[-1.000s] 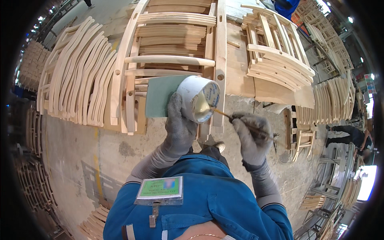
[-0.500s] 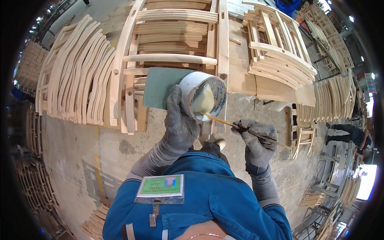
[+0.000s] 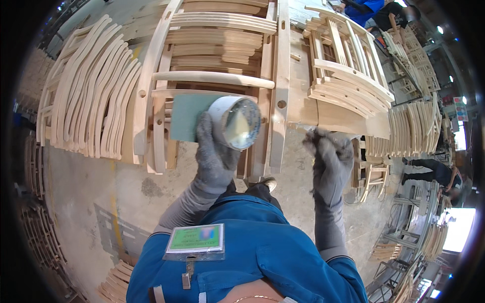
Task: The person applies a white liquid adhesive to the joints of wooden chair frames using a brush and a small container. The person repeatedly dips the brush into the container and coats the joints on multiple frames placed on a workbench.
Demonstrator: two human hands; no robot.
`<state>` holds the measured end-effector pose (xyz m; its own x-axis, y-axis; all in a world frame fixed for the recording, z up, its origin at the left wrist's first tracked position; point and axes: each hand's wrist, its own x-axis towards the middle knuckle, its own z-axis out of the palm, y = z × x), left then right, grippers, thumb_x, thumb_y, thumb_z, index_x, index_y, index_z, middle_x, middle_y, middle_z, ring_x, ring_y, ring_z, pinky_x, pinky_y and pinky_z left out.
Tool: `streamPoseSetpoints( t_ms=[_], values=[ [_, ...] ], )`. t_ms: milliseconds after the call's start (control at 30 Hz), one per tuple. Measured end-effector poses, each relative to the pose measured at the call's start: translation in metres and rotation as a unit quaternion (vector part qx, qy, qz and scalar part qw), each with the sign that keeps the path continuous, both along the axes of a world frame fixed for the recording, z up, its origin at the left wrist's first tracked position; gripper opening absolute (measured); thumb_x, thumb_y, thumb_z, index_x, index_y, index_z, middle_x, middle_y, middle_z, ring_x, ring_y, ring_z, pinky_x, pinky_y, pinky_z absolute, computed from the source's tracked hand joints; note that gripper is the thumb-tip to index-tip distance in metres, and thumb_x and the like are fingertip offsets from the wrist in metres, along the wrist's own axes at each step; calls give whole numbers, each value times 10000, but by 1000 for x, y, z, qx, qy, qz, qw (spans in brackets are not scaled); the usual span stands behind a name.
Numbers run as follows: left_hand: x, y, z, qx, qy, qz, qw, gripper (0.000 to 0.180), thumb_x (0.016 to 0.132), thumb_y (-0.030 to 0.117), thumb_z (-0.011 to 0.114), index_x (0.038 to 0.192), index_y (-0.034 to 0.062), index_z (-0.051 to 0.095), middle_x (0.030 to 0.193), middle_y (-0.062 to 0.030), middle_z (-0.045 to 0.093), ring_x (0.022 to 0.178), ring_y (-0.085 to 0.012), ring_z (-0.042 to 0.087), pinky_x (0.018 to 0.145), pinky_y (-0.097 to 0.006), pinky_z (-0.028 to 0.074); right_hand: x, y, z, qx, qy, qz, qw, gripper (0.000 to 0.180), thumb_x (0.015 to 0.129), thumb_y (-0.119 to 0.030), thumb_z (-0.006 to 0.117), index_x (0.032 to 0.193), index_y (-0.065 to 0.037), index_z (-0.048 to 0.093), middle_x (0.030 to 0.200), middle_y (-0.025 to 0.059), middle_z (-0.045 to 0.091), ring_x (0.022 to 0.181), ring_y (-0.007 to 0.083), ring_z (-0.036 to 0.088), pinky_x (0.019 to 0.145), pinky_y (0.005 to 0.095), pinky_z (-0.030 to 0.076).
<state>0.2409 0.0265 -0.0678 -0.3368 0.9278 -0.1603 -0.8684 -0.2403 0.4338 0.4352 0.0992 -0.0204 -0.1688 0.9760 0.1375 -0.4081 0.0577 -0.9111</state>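
Note:
My left hand (image 3: 217, 154), in a grey glove, is wrapped round a white round tub (image 3: 217, 117). The tub is tilted, its mouth showing pale cream-coloured paste (image 3: 237, 129) inside. A flat dull-green sheet (image 3: 187, 118) sticks out to the left behind the tub, seemingly held along with it; the grip on it is hidden. To the right, apart from the tub, my right hand (image 3: 331, 164) is raised in a grey glove with its fingers closed. Its fingertips are blurred, and the thin wooden stick it gripped in the earlier frame is hard to make out.
A slatted wooden frame stack (image 3: 214, 78) stands right in front of me. Curved wooden parts (image 3: 91, 91) are stacked at left, more frames (image 3: 348, 76) at right on brown cardboard (image 3: 338, 118). Other people (image 3: 442, 174) stand farther right and at the far right back.
My right hand has drawn the stick out of the tub and moved slightly up, its fingers now blurred. My left hand with the tub and green sheet has shifted a little left.

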Motion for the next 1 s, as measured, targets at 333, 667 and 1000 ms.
streamPoseSetpoints(
  t_ms=[333, 667, 1000],
  values=[
    [-29, -9, -7, -72, -26, 82, 994, 508, 897, 503, 477, 1268, 157, 456, 1216, -53, 525, 1107, -198, 540, 853, -310, 538, -19, 73, -20, 65, -165, -14, 984, 98, 837, -37, 641, 892, 17, 581, 803, 78, 644, 733, 112, 611, 699, 231, 510],
    [-36, -21, 3, -69, -17, 71, 995, 467, 927, 449, 450, 1274, 137, 442, 1189, -34, 531, 1071, -149, 550, 786, -250, 545, -38, 79, -17, 261, -416, -25, 871, 202, 832, -152, 668, 771, -13, 536, 595, 99, 557, 517, 147, 516, 506, 289, 412],
    [-28, -24, 5, -34, -43, 92, 994, 467, 908, 460, 489, 1246, 139, 469, 1181, -28, 548, 1074, -157, 555, 807, -277, 543, -44, 83, -7, 275, -441, -25, 854, 230, 828, -192, 669, 754, -27, 528, 570, 111, 544, 497, 235, 537, 491, 307, 411]
  ],
)
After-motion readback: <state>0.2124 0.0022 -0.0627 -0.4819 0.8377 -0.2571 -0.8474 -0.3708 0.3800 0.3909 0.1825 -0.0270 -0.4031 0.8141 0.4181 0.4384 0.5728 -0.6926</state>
